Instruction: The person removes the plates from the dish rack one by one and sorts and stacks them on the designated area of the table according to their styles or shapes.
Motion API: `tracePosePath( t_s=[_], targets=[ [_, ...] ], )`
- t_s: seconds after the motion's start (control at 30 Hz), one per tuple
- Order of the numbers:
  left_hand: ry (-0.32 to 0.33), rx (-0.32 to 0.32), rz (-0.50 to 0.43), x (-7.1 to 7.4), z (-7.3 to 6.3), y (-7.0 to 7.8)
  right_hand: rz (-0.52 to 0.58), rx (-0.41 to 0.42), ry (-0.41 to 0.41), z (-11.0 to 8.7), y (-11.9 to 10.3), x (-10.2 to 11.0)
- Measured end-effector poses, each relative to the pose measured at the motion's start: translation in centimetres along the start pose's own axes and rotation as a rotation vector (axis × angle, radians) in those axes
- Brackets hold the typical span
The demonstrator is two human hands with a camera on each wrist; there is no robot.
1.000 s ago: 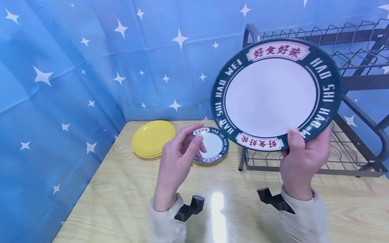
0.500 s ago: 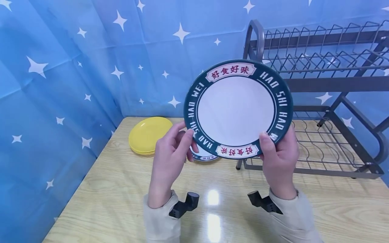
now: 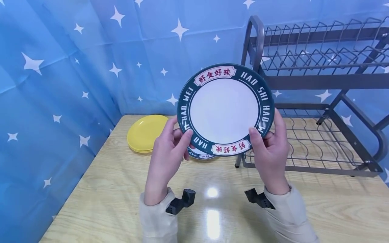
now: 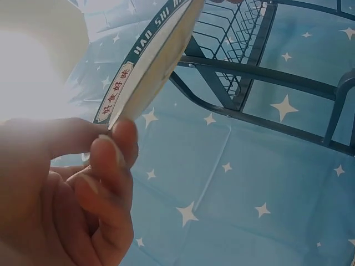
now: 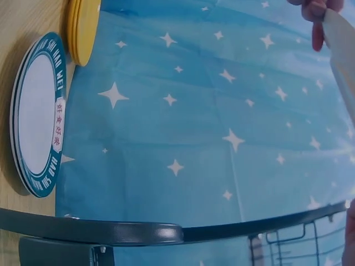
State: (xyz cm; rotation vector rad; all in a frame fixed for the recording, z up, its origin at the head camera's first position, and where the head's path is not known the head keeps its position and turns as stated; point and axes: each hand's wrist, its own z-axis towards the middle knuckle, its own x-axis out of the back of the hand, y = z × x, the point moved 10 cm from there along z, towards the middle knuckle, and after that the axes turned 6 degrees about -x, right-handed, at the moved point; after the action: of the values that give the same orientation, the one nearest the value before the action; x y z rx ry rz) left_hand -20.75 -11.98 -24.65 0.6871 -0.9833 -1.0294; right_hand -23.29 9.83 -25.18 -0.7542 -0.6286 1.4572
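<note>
A blue cloth [image 3: 76,67] printed with white stars hangs behind and to the left of a pale wooden worktop [image 3: 121,195]. I hold a round plate [image 3: 225,108] upright above the worktop, its white centre facing me. Its dark green rim carries white letters and two cream labels with red Chinese characters.

My left hand [image 3: 167,158] pinches the plate's lower left edge. From the left wrist view, the fingers [image 4: 111,160] are curled, with the thumb pressed against the rim. My right hand [image 3: 268,157] grips the lower right edge, thumb on the front of the rim and the other fingers behind the plate.

A dark metal dish rack [image 3: 319,101] stands on the right side of the worktop, just beyond the plate. It has an upper tier of wire slots and a lower wire shelf. I see nothing resting in either tier.

On the worktop behind my left hand lies a second plate [image 3: 200,154] with the same green rim, flat and mostly hidden by the plate I hold. In the right wrist view it looks like a short stack [image 5: 36,113], though I cannot tell how many. Just to its left sits a stack of yellow plates [image 3: 145,133], near the cloth.

The held plate blocks my view of part of the rack's left post.
</note>
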Motion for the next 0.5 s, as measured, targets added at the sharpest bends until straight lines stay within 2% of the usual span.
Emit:
tracePosePath(
  t_s=[0.13, 0.37, 0.5],
  targets=[
    [-0.008, 0.009, 0.02, -0.1, 0.2, 0.0, -0.043, -0.039, -0.026, 0.1, 0.5, -0.1],
    [0.01, 0.048, 0.029, 0.1, 0.2, -0.4, -0.092, -0.192, -0.097, 0.2, 1.9, -0.7],
    [0.021, 0.089, 0.034, 0.4, 0.3, -1.1, -0.116, -0.221, -0.135, 0.5, 2.2, -1.1]
  ],
)
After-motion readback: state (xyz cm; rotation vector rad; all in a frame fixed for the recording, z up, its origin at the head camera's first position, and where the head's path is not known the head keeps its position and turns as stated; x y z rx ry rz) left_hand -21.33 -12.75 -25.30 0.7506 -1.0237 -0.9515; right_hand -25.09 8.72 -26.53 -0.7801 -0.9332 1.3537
